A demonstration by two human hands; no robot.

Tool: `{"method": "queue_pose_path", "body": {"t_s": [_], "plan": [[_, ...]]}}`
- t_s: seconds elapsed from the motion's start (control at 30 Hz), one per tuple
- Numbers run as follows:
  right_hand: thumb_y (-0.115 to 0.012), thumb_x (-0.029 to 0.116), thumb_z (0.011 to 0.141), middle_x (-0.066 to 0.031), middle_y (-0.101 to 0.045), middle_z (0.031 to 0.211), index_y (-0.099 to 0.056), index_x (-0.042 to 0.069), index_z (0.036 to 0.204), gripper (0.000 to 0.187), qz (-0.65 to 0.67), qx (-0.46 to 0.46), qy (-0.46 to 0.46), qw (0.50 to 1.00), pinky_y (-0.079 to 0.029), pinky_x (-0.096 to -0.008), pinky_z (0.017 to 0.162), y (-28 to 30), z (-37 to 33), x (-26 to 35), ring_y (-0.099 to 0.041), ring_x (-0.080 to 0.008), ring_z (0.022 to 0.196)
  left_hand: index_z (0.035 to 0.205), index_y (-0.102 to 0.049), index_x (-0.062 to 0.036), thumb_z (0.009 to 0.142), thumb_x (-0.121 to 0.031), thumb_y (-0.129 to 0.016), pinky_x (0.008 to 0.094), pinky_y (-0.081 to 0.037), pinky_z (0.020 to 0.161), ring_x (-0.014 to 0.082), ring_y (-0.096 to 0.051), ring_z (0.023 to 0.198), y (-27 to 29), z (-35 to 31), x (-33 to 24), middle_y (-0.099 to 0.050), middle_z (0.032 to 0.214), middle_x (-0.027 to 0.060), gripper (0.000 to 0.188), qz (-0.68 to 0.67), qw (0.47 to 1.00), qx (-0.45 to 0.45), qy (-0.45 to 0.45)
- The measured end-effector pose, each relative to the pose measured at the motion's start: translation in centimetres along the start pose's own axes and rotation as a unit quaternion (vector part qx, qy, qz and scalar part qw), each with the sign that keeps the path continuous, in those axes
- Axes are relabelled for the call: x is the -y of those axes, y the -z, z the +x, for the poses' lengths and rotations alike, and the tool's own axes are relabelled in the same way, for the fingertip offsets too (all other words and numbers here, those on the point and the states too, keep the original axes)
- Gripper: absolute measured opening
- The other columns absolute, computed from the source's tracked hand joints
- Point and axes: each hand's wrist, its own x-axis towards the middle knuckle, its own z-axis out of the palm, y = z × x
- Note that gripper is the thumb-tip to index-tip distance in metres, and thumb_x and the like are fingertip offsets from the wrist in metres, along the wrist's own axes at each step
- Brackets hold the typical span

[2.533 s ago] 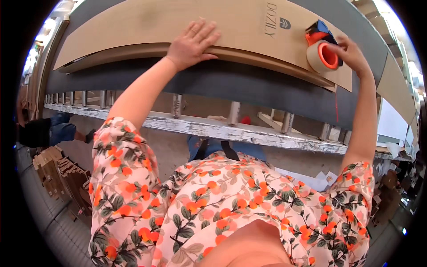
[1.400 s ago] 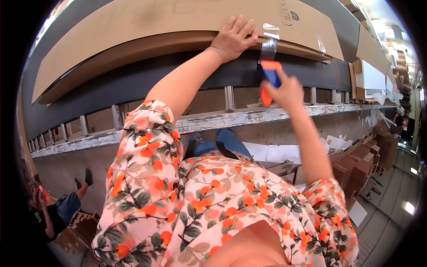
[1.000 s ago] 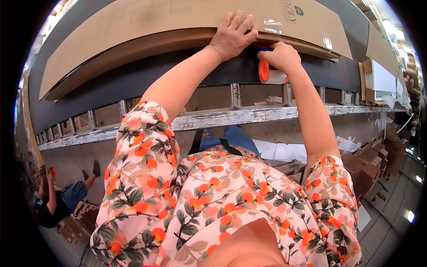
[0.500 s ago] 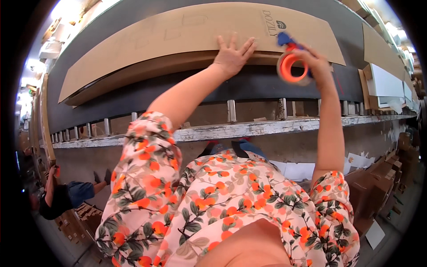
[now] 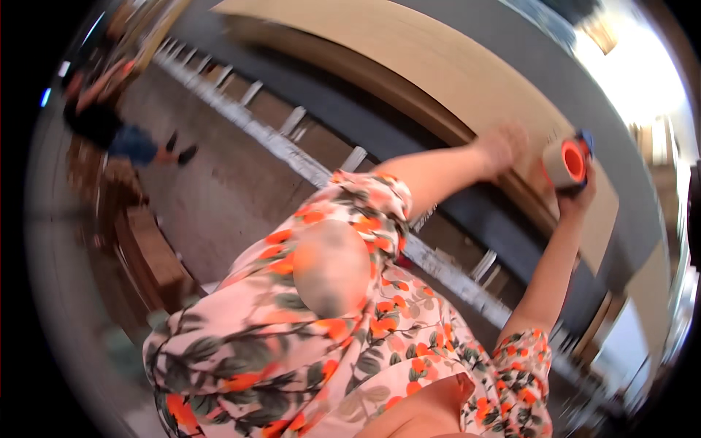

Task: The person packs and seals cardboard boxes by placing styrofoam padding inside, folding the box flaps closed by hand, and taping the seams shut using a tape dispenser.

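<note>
Right grip [image 5: 577,194] has moved tape dispenser [image 5: 560,163] over carton [image 5: 438,69].

The carton [image 5: 445,66] lies on the belt [image 5: 544,69], the rail [image 5: 248,130] nearer me; my left hand [image 5: 504,148] at the carton's near edge, tape dispenser [image 5: 559,166] to its right, in my right hand [image 5: 575,198].

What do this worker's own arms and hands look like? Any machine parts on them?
No machine parts or cables show. The left hand and right hand wear no gloves, though the left is blurred. Both forearms are uncovered. The left sleeve and right sleeve are short, loose and pale pink, printed with orange fruit shapes and dark grey-green leaves.
</note>
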Motion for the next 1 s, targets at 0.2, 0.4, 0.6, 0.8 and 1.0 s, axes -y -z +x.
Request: {"method": "queue_pose_path", "body": {"t_s": [0.2,0.4,0.6,0.8,1.0], "plan": [[-0.06,0.034,0.087,-0.0057,-0.065,0.107,-0.055,0.006,0.125,0.048,-0.359,-0.012,-0.099,0.928,-0.045,-0.039,0.095,3.1,4.1,0.0,-0.061,-0.0222,0.104,0.134,-0.045,0.0014,0.08,-0.034,-0.069,0.0431,-0.025,0.114,0.0342,-0.036,0.135,1.5,-9.4,0.1,-0.041,0.143,0.0204,0.069,-0.028,0.996,-0.087,0.012],[-0.062,0.044,0.087,-0.0152,-0.061,0.119,-0.054,-0.001,0.128,0.061,-0.738,-0.104,0.192,0.638,-0.042,-0.0373,0.098,9.0,5.0,3.0,-0.056,-0.028,0.114,0.109,-0.059,-0.0031,0.08,-0.017,-0.069,0.043,-0.048,0.092,0.0347,-0.058,0.107,1.7,-16.2,10.3,-0.062,0.112,0.0164,0.034,-0.033,0.92,-0.302,0.246],[-0.066,0.033,0.086,-0.0181,-0.048,0.137,-0.054,0.001,0.126,0.053,-0.702,0.061,0.412,0.578,-0.035,-0.0425,0.106,-0.5,0.7,-2.0,-0.044,-0.0348,0.127,0.132,-0.043,0.0067,0.091,-0.03,-0.055,0.0455,-0.029,0.11,0.0391,-0.039,0.13,3.8,-16.0,18.2,-0.043,0.137,0.026,0.056,0.137,0.901,-0.258,0.321],[-0.069,0.04,0.082,-0.0172,-0.031,0.149,-0.038,0.007,0.141,0.075,-0.742,0.264,0.311,0.532,-0.027,-0.0442,0.112,-11.9,-1.8,-2.8,-0.027,-0.0356,0.139,0.113,-0.059,0.0058,0.086,-0.038,-0.062,0.0458,-0.037,0.104,0.0408,-0.051,0.115,8.2,-10.3,12.2,-0.056,0.121,0.0253,0.052,0.074,0.956,-0.178,0.221],[-0.073,0.039,0.073,-0.018,-0.024,0.152,-0.03,0.008,0.146,0.091,-0.778,0.341,0.334,0.408,-0.022,-0.0448,0.114,-13.8,1.2,-3.2,-0.019,-0.034,0.143,0.096,-0.064,0.0016,0.081,-0.038,-0.067,0.0403,-0.046,0.093,0.0341,-0.058,0.102,11.8,-8.2,11.4,-0.063,0.1,0.0184,0.042,0.049,0.967,-0.178,0.176]]}}
